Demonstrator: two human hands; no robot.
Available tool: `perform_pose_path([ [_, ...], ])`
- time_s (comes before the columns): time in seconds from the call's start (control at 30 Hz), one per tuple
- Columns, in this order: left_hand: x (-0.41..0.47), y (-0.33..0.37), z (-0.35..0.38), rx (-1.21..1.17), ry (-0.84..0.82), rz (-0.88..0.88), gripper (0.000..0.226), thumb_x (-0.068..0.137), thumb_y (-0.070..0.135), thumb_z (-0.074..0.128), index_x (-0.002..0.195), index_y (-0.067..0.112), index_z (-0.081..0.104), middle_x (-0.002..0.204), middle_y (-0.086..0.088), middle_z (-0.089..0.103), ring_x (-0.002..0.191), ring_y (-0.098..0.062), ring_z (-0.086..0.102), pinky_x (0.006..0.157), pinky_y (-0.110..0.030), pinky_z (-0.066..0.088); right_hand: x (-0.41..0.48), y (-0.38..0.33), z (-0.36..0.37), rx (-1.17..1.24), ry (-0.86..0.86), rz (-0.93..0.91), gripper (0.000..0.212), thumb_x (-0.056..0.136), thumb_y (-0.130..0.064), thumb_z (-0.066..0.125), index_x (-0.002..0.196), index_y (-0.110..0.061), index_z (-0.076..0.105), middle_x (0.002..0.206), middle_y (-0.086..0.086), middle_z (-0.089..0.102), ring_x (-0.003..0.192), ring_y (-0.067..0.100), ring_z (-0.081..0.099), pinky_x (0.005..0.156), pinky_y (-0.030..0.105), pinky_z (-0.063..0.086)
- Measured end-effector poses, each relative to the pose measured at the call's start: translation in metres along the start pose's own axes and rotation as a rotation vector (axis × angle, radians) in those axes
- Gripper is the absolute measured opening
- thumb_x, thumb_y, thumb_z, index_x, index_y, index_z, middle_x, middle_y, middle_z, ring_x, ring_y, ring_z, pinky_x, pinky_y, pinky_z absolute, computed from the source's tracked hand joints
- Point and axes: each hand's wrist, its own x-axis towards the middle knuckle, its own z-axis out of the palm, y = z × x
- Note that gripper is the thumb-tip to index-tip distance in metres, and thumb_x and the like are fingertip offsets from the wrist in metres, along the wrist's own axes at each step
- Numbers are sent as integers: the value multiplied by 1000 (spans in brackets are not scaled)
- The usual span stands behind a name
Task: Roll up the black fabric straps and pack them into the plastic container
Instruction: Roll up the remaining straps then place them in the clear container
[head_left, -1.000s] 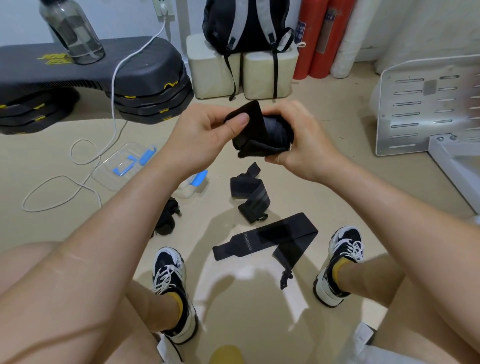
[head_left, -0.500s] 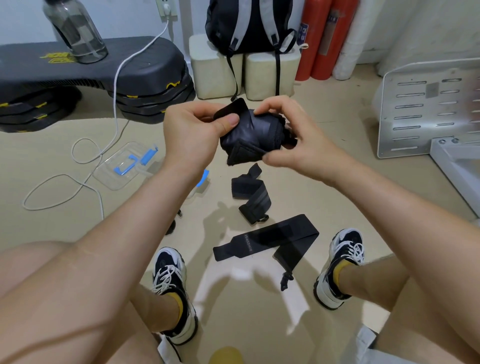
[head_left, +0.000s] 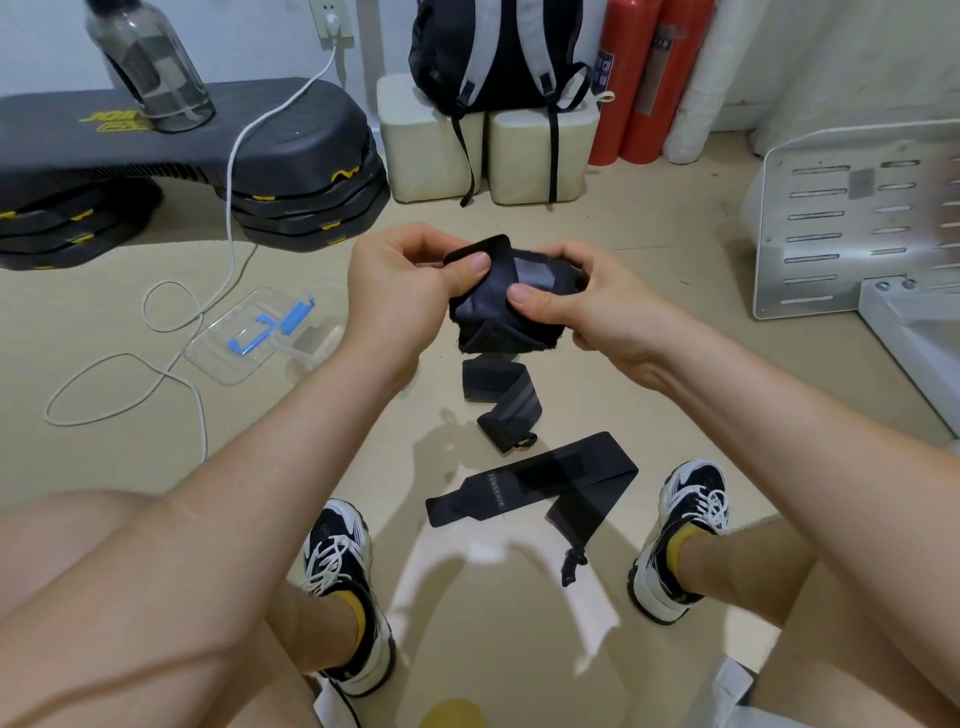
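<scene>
Both hands hold a rolled black strap (head_left: 496, 312) in the air over the floor. My left hand (head_left: 400, 291) pinches its loose end flap with the thumb on top. My right hand (head_left: 576, 306) grips the roll from the right, thumb pressed on its front. Below it on the floor lie a partly folded black strap (head_left: 501, 402) and a long flat black strap (head_left: 540, 480) with a small clip at its end. The clear plastic container (head_left: 311, 343) sits on the floor to the left, partly behind my left forearm. Its clear lid (head_left: 249, 332) with blue clips lies beside it.
A white cable (head_left: 171, 322) loops over the floor on the left, running up to a wall socket. A dark step platform (head_left: 182, 140) with a water bottle (head_left: 150, 67) stands at the back left. Backpack (head_left: 498, 52) on cushions at the back, metal panel (head_left: 852, 223) at right. My feet flank the straps.
The hands have lowered slightly with the roll. The right thumb has come onto the front of the roll and the left thumb presses the end flap down on it.
</scene>
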Motion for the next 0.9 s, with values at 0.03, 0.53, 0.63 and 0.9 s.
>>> perform_pose_path([
  [0.03, 0, 0, 0, -32, 4, -33, 21, 78, -4, 75, 70, 14, 67, 64, 6, 67, 65, -10, 63, 70, -27, 57, -1, 0, 1, 4, 18, -26, 28, 88, -9, 72, 110, -14, 56, 85, -5, 58, 50, -11, 56, 45, 7, 38],
  [0.53, 7, 4, -1, -120, -353, -174, 43, 97, 46, 52, 121, 13, 64, 111, -10, 72, 96, -22, 70, 79, -41, 59, -3, -19, -9, -55, -65, -258, 36, 84, 5, 71, 110, -14, 54, 90, 0, 54, 59, -9, 57, 51, 7, 42],
  [0.63, 4, 5, 3, -189, -359, -221, 41, 101, 43, 48, 122, 11, 61, 111, -14, 71, 92, -29, 71, 67, -41, 59, -1, -18, -12, -89, -89, -265, 38, 83, 0, 75, 108, -21, 56, 99, 3, 58, 72, -4, 63, 60, 13, 49],
  [0.9, 1, 3, 6, 5, -267, 217, 7, 94, 22, 63, 91, 26, 68, 77, 16, 67, 78, -3, 63, 71, -21, 52, -3, -32, -28, -439, -241, -60, 49, 82, -52, 66, 124, -27, 61, 93, -9, 68, 73, -1, 63, 55, 10, 42],
])
